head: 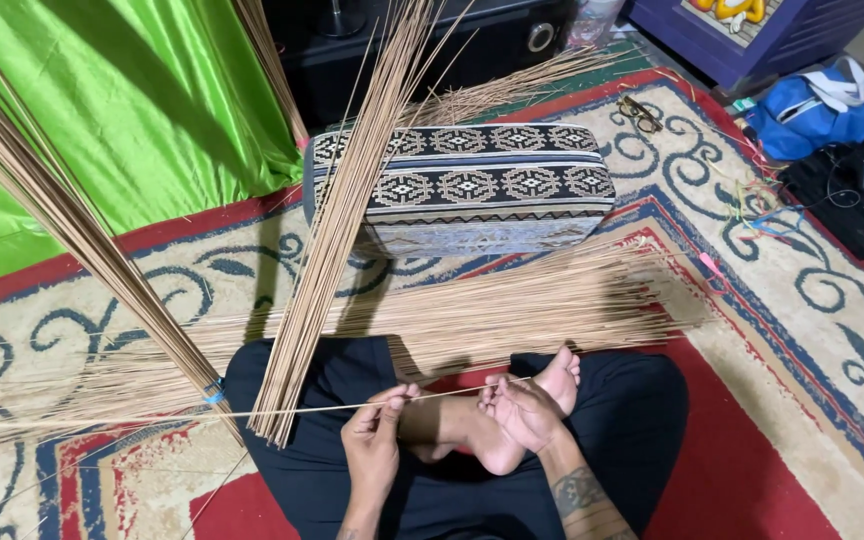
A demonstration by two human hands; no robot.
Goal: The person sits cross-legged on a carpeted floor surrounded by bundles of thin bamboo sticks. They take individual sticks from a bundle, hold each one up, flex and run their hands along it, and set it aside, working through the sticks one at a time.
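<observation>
I sit cross-legged in black trousers on a patterned carpet. My left hand (374,432) pinches a single thin stick (152,417) that runs far out to the left. My right hand (522,410) rests by my bare foot (559,377) and holds the same stick's right end between its fingers. A loose bundle of thin tan sticks (337,220) leans upright against my left knee. Another bundle (62,215), tied with a blue band, slants up to the left. Many more sticks (512,305) lie flat across the carpet in front of my legs.
A patterned black-and-cream cushion (472,195) lies beyond the flat sticks. Bright green cloth (122,110) covers the far left. A blue bag (817,110), cables, a dark box (852,200) and spectacles (640,112) are at the far right. A dark cabinet (432,45) stands behind.
</observation>
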